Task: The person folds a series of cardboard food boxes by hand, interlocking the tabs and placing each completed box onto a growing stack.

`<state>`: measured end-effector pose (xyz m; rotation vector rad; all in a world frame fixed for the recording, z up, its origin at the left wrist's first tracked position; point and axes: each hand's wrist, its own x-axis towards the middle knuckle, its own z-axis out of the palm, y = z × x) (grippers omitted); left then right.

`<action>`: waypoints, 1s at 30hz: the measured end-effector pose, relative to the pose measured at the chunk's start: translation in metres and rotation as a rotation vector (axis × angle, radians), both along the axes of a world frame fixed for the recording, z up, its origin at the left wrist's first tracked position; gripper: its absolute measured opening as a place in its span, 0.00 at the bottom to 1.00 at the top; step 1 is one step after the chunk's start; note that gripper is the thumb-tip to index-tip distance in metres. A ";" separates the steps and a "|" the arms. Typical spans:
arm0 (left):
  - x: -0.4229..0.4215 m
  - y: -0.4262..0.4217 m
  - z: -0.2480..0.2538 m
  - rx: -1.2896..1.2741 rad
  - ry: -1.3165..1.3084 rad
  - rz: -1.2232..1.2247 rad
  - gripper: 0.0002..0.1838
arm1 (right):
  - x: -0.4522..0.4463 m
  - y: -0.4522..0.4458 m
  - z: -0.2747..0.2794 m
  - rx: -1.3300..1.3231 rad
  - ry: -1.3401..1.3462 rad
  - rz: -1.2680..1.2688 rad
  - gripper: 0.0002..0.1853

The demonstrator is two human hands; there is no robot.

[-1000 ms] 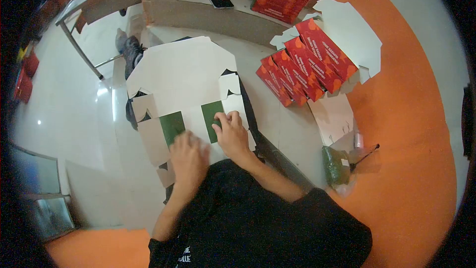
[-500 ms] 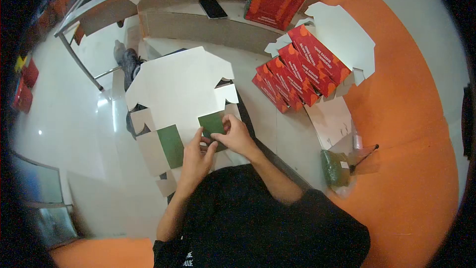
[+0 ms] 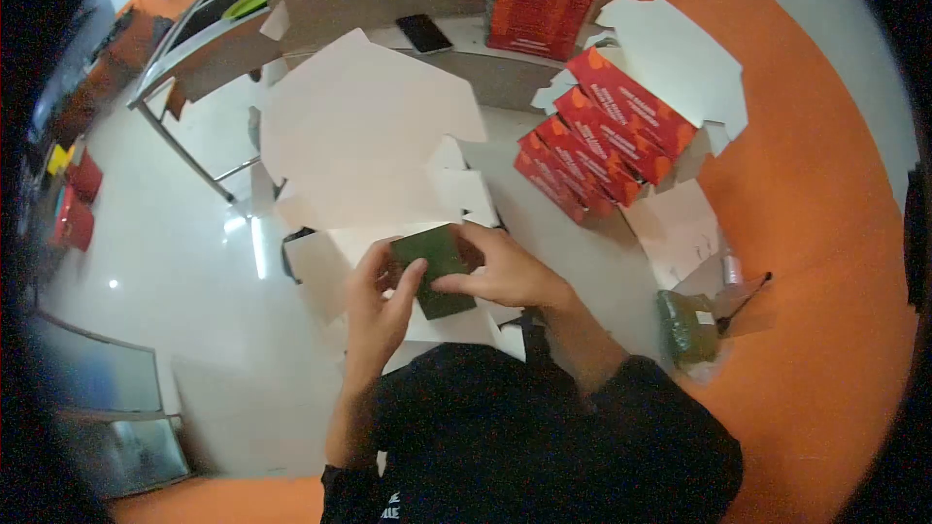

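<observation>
A dark green rectangular piece (image 3: 439, 272) is held between both hands above the lap. My left hand (image 3: 381, 293) grips its left edge, thumb on the face and fingers behind. From the other side my right hand (image 3: 500, 267) pinches its right edge, thumb on top. Beneath and beyond the hands lies an unfolded white cardboard box (image 3: 364, 126), its large flap raised toward the bench and its side flaps spread. Whether the green piece is one sheet or several stacked together I cannot tell.
Red printed boxes (image 3: 621, 116) lie in an open white carton (image 3: 684, 63) at the right. A black phone (image 3: 424, 33) and a tall red box (image 3: 549, 0) are on the bench. A green packet (image 3: 686, 328) sits on the orange surface (image 3: 806, 262).
Both green pieces lay on the white box before; now a green piece is up in both hands and none shows on the box. The box's large flap has tilted upward.
</observation>
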<state>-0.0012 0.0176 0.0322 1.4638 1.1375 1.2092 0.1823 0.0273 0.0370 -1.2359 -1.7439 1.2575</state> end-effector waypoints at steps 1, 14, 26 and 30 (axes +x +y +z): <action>-0.003 0.002 0.002 -0.014 -0.055 -0.014 0.09 | 0.000 0.000 0.005 -0.016 0.008 0.016 0.24; -0.019 0.014 0.047 0.176 -0.720 0.365 0.08 | -0.022 -0.028 0.032 0.968 -0.167 0.006 0.28; 0.013 0.001 0.052 0.052 -0.722 0.075 0.16 | -0.030 -0.014 0.027 0.785 -0.103 -0.282 0.22; 0.020 0.008 0.055 0.077 -0.621 0.030 0.10 | -0.033 -0.019 0.017 0.667 -0.021 -0.293 0.23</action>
